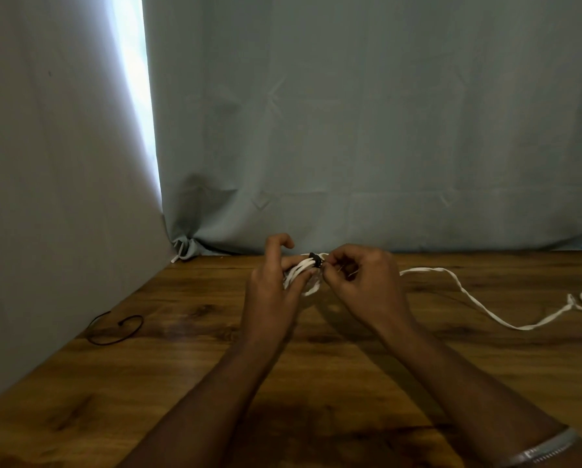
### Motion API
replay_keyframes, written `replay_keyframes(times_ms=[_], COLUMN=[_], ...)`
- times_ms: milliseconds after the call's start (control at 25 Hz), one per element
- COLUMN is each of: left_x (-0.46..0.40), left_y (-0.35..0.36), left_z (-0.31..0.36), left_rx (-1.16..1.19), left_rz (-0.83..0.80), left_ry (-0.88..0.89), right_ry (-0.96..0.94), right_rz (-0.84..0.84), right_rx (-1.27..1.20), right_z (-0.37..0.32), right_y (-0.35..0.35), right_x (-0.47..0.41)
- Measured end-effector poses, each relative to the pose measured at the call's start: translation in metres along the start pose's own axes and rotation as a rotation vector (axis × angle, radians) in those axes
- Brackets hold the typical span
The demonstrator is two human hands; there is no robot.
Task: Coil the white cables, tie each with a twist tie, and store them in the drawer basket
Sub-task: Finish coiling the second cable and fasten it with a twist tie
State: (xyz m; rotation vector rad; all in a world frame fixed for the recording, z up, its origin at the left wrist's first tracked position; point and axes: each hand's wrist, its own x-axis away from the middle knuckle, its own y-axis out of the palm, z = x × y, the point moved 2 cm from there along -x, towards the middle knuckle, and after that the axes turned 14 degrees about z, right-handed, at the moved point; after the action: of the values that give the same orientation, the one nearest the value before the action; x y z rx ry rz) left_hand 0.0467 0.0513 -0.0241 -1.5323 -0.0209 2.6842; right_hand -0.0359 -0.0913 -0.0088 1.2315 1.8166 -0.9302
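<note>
left hand (272,282) grips white coil (301,275) at frame centre | right hand (360,278) pinches black twist tie (315,257) on coil top | second white cable (485,298) loose at right, uncoiled | risk: loops spring apart if left grip slackens mid-twist

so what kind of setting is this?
Probably an improvised home or studio desk: a wood-grain table backed by a hung grey-blue cloth, daylight at its edge. Both hands, left and right, work a white cable coil.
</note>
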Motion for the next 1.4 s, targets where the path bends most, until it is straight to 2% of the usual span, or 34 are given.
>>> replay_keyframes(times_ms=[200,280,360,400,440,520,600,680,800,1040,1280,1400], left_x=[-0.002,0.0,0.008,0.011,0.011,0.01,0.007,0.004,0.003,-0.001,0.002,0.003], left_y=[-0.001,0.001,0.008,0.012,0.015,0.019,0.016,0.011,0.005,0.001,0.005,0.009], left_z=[-0.005,-0.003,0.005,0.008,0.008,0.004,-0.004,-0.01,-0.01,-0.002,0.003,0.003], left_rx=[-0.11,-0.132,-0.082,-0.023,0.048,0.147,0.142,0.088,-0.013,-0.178,-0.358,-0.397], left_rz=[-0.075,-0.156,-0.279,-0.278,-0.229,-0.131,-0.095,-0.087,-0.059,-0.128,-0.173,-0.169], left_ry=[0.092,0.108,0.091,0.054,-0.001,-0.129,-0.192,-0.191,-0.119,0.068,0.372,0.46], right_ry=[-0.163,-0.222,-0.291,-0.321,-0.314,-0.139,0.006,-0.019,-0.184,-0.289,-0.261,-0.185], right_rz=[-0.059,-0.088,-0.123,-0.125,-0.104,-0.013,0.038,0.006,-0.071,-0.216,-0.27,-0.297], right_rx=[0.1,0.116,0.101,0.081,0.042,-0.106,-0.207,-0.18,-0.022,0.166,0.352,0.316], right_z=[0.002,-0.003,-0.014,-0.02,-0.023,-0.015,-0.002,0.003,-0.005,-0.008,-0.006,-0.007], right_y=[-0.003,-0.006,-0.006,-0.004,-0.003,-0.008,-0.013,-0.012,-0.009,-0.01,-0.009,-0.007], right_x=[-0.002,-0.004,-0.003,-0.004,-0.008,-0.019,-0.024,-0.021,-0.014,-0.012,-0.012,-0.011])
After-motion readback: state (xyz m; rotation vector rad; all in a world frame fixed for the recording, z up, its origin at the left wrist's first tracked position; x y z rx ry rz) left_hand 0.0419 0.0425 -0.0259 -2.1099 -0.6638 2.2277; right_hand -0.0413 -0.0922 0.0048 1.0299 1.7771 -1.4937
